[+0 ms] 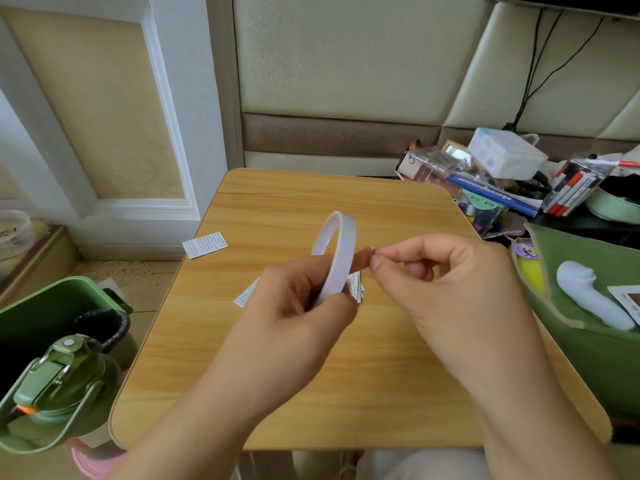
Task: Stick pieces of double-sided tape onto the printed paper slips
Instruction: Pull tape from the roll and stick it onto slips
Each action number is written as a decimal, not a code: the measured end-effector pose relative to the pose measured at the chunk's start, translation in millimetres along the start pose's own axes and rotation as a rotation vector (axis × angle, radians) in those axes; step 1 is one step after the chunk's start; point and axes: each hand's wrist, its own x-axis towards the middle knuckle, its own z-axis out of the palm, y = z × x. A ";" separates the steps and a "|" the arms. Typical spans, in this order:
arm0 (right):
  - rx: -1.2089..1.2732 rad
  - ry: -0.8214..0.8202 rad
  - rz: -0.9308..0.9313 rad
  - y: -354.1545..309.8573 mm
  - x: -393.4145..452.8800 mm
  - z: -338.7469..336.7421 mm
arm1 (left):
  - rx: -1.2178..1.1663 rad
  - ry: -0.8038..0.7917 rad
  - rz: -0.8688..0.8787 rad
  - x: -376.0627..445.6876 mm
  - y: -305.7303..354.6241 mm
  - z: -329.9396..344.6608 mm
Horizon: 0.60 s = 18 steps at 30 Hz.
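Note:
My left hand (294,306) grips a white roll of double-sided tape (337,251) by its lower rim, holding it upright above the wooden table (311,393). My right hand (450,289) pinches the tape's loose end (363,259) between thumb and forefinger, right beside the roll. One printed paper slip (205,244) lies at the table's left edge. Another slip (246,294) and a small stack of slips (356,287) lie under my hands, partly hidden.
A green bin (52,306) and a green bottle (59,386) stand left of the table on the floor. Right of the table are a green bag (588,348) with a white object, and a pile of pens, a box and packets (502,181).

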 end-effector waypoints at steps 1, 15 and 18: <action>0.003 0.015 0.010 4.0 5.6 2.8 | 0.008 0.011 0.007 6.0 -1.9 2.4; 0.126 0.071 -0.021 64.7 81.2 38.4 | -0.280 0.125 -0.037 95.1 -62.1 10.8; 0.154 0.068 -0.026 75.2 82.9 44.5 | -0.294 0.088 -0.046 99.8 -70.6 7.3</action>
